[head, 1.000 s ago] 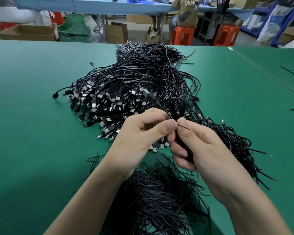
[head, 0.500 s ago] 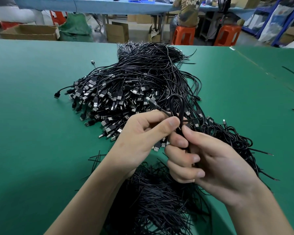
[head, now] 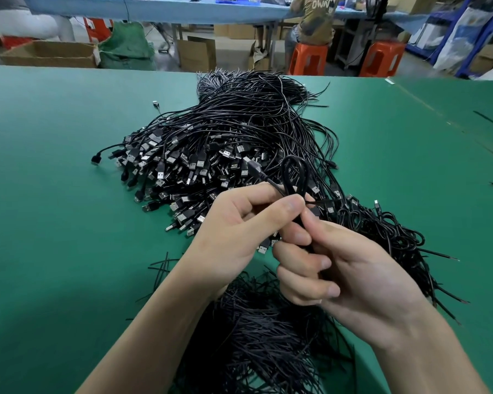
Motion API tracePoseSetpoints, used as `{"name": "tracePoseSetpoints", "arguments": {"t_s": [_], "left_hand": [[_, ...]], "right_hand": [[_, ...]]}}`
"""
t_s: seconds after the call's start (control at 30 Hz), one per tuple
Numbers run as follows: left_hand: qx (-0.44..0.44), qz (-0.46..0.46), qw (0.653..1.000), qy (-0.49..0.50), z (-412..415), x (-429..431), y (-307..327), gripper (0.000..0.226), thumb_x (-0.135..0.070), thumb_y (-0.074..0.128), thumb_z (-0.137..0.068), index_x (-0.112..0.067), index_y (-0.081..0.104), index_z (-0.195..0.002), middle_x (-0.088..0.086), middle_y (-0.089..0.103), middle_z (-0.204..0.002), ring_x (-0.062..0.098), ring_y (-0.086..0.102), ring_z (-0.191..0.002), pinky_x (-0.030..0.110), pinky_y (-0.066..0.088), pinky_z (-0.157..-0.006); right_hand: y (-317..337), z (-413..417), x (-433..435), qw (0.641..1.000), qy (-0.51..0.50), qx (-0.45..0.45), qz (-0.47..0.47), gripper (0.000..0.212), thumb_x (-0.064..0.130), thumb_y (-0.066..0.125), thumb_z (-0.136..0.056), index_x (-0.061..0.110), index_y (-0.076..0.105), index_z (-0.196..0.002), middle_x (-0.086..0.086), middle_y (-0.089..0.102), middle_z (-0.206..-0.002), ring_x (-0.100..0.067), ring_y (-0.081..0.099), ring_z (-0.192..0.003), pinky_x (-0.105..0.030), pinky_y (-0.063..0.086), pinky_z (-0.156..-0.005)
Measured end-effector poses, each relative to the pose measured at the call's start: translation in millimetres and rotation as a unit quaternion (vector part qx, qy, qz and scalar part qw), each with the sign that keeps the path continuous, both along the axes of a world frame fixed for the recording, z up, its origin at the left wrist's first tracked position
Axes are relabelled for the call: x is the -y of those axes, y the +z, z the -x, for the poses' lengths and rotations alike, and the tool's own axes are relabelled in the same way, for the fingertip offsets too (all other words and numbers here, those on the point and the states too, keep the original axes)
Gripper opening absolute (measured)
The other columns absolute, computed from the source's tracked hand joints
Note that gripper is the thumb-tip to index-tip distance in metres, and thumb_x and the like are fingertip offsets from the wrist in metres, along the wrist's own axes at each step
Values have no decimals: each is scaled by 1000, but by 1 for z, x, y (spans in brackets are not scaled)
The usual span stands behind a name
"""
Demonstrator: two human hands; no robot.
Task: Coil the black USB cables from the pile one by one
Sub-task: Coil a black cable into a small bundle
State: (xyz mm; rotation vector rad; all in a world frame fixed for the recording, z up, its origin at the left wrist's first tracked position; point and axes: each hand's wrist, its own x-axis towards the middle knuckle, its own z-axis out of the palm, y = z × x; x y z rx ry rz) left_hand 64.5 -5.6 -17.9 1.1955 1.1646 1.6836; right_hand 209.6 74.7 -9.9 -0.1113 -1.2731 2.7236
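A big pile of black USB cables (head: 228, 143) lies across the green table (head: 54, 194), plugs fanned toward the left. In front of it I hold one black cable coiled into a small upright loop (head: 295, 177); its plug end sticks out up and left. My left hand (head: 239, 231) pinches the coil just under the loop with thumb and forefinger. My right hand (head: 345, 274) grips the lower part of the coil, fingers curled round it. Most of the coil below the loop is hidden by my fingers.
A heap of thin black tie wires (head: 262, 336) lies near the table's front edge under my wrists. A row of coiled cables (head: 393, 237) runs off to the right. Beyond the table stand cardboard boxes (head: 52, 54), orange stools (head: 308, 59) and a seated person (head: 316, 21).
The loop has risen clear above my fingers. My right hand turned palm up and moved lower on the coil, fingers curling round it. The left hand kept its pinch.
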Motion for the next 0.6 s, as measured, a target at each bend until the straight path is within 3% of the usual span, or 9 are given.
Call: {"name": "tracePoseSetpoints", "arguments": {"t_s": [0.1,0.17,0.23,0.27,0.33,0.37,0.43,0.5,0.6], "left_hand": [[-9,1,1000,26,0,-1,0,23,-32,63,-95,-28,73,-75,-6,68,-65,6,66,-61,21,54,-61],[1,12,1000,21,1,0,0,28,-34,63,-97,-23,67,-72,5,67,-61,22,68,-54,32,55,-53],[5,7,1000,9,3,0,-1,27,-29,60,-102,-14,70,-82,16,71,-68,34,71,-57,37,58,-55],[-2,8,1000,16,5,-1,-2,26,-28,60,-102,-10,74,-91,19,75,-80,36,74,-70,42,61,-64],[-26,21,999,31,7,-2,-3,30,-32,61,-100,-6,77,-100,23,75,-98,30,72,-91,51,60,-84],[-45,35,998,30,8,-2,-4,33,-36,62,-98,-7,77,-97,24,74,-97,26,67,-90,53,57,-86],[-83,66,994,16,8,-1,-3,33,-43,62,-95,-16,73,-81,10,65,-75,14,54,-77,38,50,-72],[-92,92,992,-2,7,-1,-3,40,-48,62,-91,-16,60,-67,-3,44,-66,9,39,-67,24,35,-60],[-79,111,991,-14,6,0,-4,55,-53,64,-87,-2,50,-71,3,37,-69,12,33,-66,26,29,-59]], "right_hand": [[0,3,6,995,-65,21,-73,30,36,43,-106,17,50,-83,4,30,-61,-9,28,-46,-24,27,-51],[0,4,7,969,-142,59,-192,33,39,45,-104,15,57,-85,0,43,-62,-15,39,-50,-24,38,-54],[-1,5,7,902,-235,84,-351,29,44,50,-101,20,63,-92,2,57,-71,-17,53,-60,-26,47,-61],[-1,6,5,858,-290,88,-414,23,47,55,-98,26,64,-97,4,61,-76,-17,58,-66,-30,50,-64],[-1,4,2,775,-386,72,-495,17,46,63,-90,36,62,-105,8,65,-88,-14,64,-78,-34,54,-69],[-1,3,0,738,-412,51,-533,18,41,65,-90,35,61,-107,10,66,-92,-16,66,-83,-31,54,-70],[0,0,-3,666,-434,7,-607,11,29,68,-93,28,62,-102,12,66,-92,-14,66,-85,-23,51,-69],[1,-3,-3,616,-440,-10,-653,7,23,70,-94,24,64,-95,15,65,-87,-9,64,-80,-17,48,-68],[1,-3,-2,609,-442,-6,-658,9,19,70,-94,21,63,-90,12,63,-82,-6,62,-73,-11,44,-66]]}}
